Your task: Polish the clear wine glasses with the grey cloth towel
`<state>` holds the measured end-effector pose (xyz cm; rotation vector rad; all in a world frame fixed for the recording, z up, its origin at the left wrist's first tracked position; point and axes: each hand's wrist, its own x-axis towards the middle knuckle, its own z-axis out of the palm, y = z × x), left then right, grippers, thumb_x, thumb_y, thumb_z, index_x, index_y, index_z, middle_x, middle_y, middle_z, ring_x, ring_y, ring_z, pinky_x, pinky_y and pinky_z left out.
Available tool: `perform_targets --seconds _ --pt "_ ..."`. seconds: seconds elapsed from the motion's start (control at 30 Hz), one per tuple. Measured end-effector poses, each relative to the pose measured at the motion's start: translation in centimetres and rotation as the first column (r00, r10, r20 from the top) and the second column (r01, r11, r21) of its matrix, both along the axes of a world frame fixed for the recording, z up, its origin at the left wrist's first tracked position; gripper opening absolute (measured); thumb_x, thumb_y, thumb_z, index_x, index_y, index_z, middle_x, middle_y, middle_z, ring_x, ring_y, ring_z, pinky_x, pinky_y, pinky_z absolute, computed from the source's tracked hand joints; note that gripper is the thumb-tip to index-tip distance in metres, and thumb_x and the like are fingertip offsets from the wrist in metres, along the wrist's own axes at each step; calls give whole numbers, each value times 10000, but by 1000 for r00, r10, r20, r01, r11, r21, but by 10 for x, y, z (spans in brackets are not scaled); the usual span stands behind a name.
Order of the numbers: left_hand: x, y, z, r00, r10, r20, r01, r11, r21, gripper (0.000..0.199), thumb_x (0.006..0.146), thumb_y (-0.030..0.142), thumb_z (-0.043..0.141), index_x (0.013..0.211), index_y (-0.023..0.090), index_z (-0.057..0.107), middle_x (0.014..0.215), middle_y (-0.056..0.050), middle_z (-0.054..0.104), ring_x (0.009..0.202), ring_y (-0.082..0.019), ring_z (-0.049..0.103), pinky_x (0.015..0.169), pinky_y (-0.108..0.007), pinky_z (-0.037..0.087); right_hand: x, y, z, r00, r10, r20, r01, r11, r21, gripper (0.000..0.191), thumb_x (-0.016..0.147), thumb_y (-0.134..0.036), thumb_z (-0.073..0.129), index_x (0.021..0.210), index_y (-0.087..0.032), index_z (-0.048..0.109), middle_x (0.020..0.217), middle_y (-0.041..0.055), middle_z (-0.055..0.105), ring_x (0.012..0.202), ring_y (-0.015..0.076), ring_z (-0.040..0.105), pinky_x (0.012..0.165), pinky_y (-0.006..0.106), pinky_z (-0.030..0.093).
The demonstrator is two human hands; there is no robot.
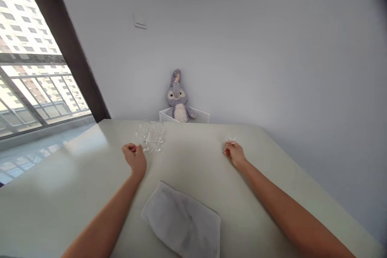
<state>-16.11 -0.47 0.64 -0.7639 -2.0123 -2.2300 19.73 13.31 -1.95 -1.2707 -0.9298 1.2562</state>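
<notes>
My left hand [135,158] is curled with its fingers pressed together, just left of a group of clear stemmed glasses [157,133] standing on the pale table [193,161]. Whether it pinches anything is too small to make out. Over on the right, my right hand [235,153] has its fingers closed around the lower part of a clear glass [231,139], whose rim shows just beyond the fingers. A folded grey cloth [184,221] lies on the table between my forearms.
At the table's far edge is a white perforated basket [201,116] with a grey plush toy [178,98] in it, against the wall. A glass door or window with a dark frame [65,40] is on the left.
</notes>
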Motion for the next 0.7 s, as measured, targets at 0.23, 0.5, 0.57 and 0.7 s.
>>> perform_targets --seconds 0.23,0.5,0.57,0.7 --pt "-70 45 19 805 -365 468 331 931 158 436 868 419 187 877 160 537 933 -69 580 822 -132 560 736 -260 412 -97 -68 -1 922 388 -17 -388 922 14 172 641 -180 601 808 -160 560 745 19 580 484 88 516 400 212 437" --pt "-82 61 15 571 -620 539 584 767 264 637 871 473 90 847 99 605 835 -113 650 675 -147 590 621 -261 449 -183 -111 -2 758 652 23 -652 757 51 176 712 -197 545 884 -160 543 799 25 554 507 67 519 452 212 458" --pt "-81 61 12 533 -642 552 614 742 269 647 866 480 95 860 94 613 794 -110 652 594 -153 573 552 -274 443 -200 -114 0 735 678 34 -678 733 44 186 710 -182 539 894 -154 536 817 27 542 508 66 518 450 215 458" --pt "-79 59 4 486 -667 565 645 710 282 609 860 479 146 875 101 623 756 -103 647 582 -163 576 513 -268 431 -227 -118 6 673 739 36 -740 672 24 266 695 -144 540 960 -159 529 923 43 531 544 62 533 473 211 466"
